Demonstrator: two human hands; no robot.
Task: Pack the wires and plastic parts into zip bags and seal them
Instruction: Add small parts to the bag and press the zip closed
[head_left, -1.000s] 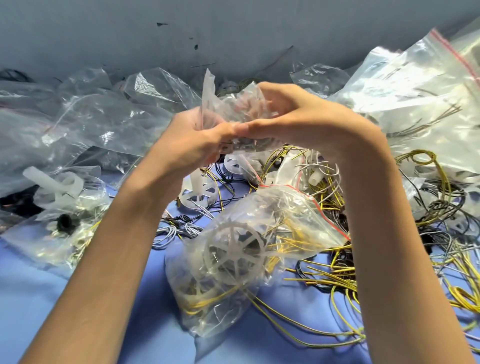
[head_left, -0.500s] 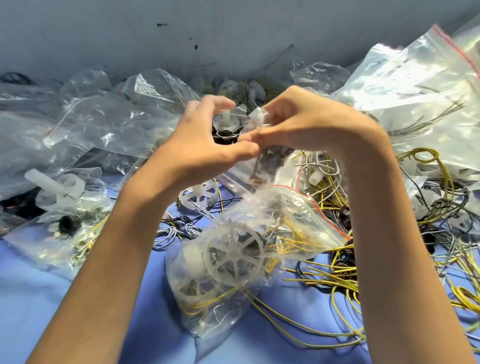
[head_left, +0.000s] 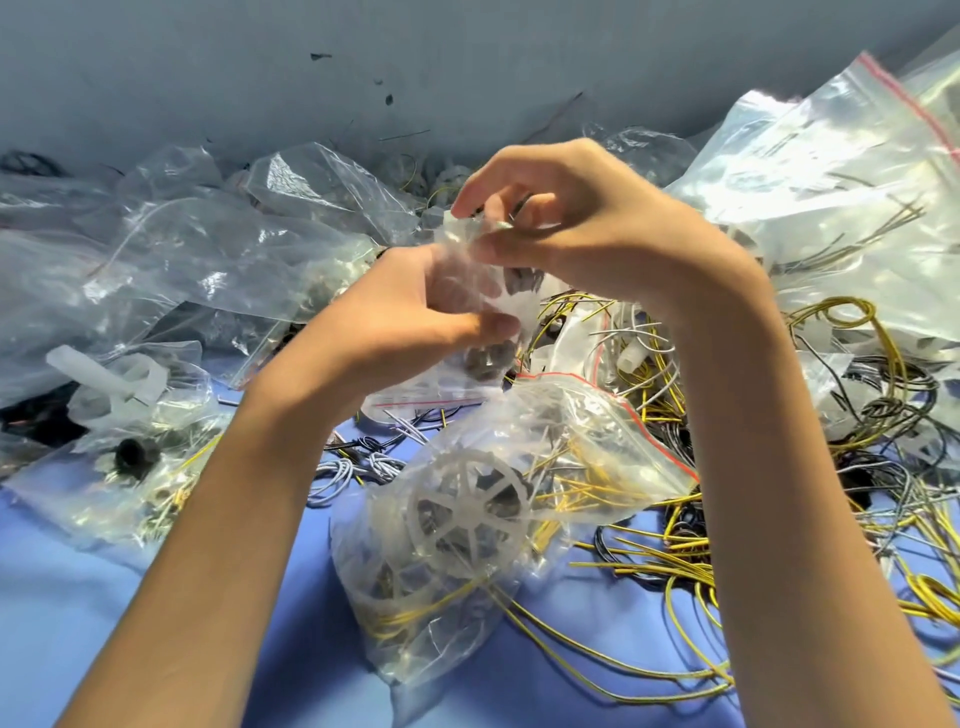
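Note:
A small clear zip bag (head_left: 483, 291) with dark parts inside hangs between my hands above the table. My left hand (head_left: 410, 317) grips its middle, thumb pressed across the plastic. My right hand (head_left: 566, 234) pinches the bag's upper edge with curled fingers. Below them lies a filled zip bag (head_left: 483, 519) with a white spoked plastic wheel and yellow wires, its red-striped mouth pointing right. Loose yellow, black and grey wires (head_left: 670, 566) spread over the blue table at the right.
Several clear zip bags (head_left: 208, 260) pile up at the back left against the grey wall. A large bag with a red strip (head_left: 841, 197) stands at the right. Another filled bag (head_left: 130, 457) with white and black parts lies at the left. Blue table surface (head_left: 78, 597) shows at the front left.
My left hand dropped lower and now grips the small bag's middle. My right hand rose to pinch its upper edge. The bag now hangs with a red strip at its bottom.

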